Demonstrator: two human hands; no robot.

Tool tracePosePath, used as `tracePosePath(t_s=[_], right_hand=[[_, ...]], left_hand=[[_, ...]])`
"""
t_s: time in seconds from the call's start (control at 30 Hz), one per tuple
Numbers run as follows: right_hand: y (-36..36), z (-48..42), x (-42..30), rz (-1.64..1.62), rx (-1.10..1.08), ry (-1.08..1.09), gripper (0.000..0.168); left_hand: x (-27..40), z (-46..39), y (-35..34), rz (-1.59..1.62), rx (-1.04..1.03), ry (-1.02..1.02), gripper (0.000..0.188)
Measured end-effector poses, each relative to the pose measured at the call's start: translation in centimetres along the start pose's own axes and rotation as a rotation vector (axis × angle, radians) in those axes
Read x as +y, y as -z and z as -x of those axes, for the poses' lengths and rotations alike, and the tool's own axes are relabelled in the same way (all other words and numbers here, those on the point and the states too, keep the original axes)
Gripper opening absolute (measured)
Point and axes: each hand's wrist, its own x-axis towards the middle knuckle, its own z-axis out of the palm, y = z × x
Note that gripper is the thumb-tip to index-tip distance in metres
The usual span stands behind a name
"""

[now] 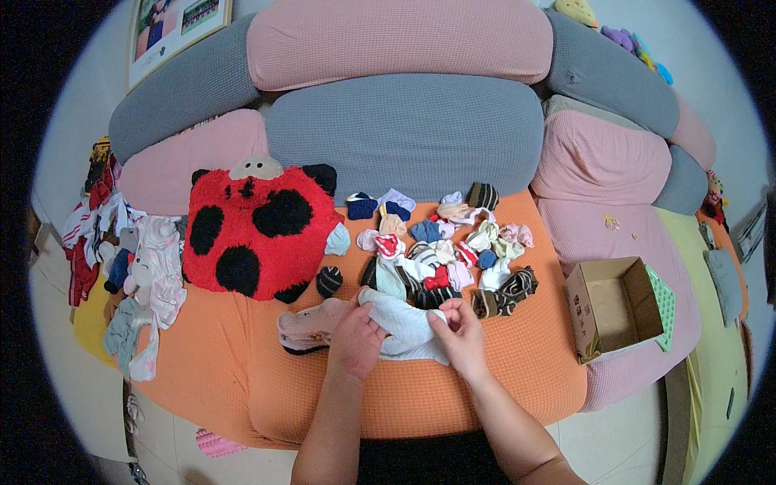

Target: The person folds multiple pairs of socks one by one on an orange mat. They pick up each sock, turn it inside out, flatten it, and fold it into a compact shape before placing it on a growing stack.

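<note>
Over the front of the orange sofa seat, my left hand point(359, 341) and my right hand point(462, 339) each pinch a part of a pale white-blue sock point(403, 321) stretched between them. Beside and partly behind my left hand, light pink socks point(306, 321) lie in a small stack with something dark underneath. Many small socks, some balled or bunched, are spread just beyond my hands, among them a red one point(436, 279), a blue one point(425, 231) and striped dark ones point(518, 286). A balled dark striped sock point(329, 281) lies apart, left of the heap.
A red plush cushion with black spots point(285, 242) rests on the left of the seat. Farther left is a pile of clothes point(159, 267). At the right, an open cardboard box point(642, 303) stands beside a green plastic lattice piece point(665, 309). Grey and pink backrests point(406, 133) rise behind.
</note>
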Motion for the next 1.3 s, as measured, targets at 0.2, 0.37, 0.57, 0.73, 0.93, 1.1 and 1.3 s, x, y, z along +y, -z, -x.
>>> tracePosePath(t_s=[0.2, 0.37, 0.57, 0.73, 0.93, 1.1, 1.3], right_hand=[[0.2, 0.1, 0.0, 0.113, -0.041, -0.069, 0.01], [0.9, -0.2, 1.0, 0.107, 0.004, -0.101, 0.011], [0.7, -0.8, 0.5, -0.392, 0.032, -0.264, 0.012], [1.2, -0.7, -0.9, -0.457, 0.053, -0.299, 0.02], [1.4, -0.6, 0.2, -0.011, -0.016, -0.205, 0.025], [0.8, -0.3, -0.1, 0.399, 0.095, 0.257, 0.028], [-0.5, 0.9, -3.1, 0.553, -0.127, 0.47, 0.05]], left_hand=[[0.4, 0.4, 0.0, 0.017, -0.08, 0.01, 0.033], [0.5, 0.4, 0.0, 0.066, -0.14, 0.003, 0.04], [0.8, 1.0, -1.8, -0.141, 0.078, -0.13, 0.043], [0.6, 1.1, -2.7, -0.245, 0.134, -0.166, 0.04], [0.8, 1.2, -2.8, -0.193, 0.05, -0.192, 0.042], [0.6, 1.4, -3.1, -0.331, -0.087, -0.232, 0.05], [-1.3, 1.8, -3.8, -0.45, -0.253, -0.166, 0.059]])
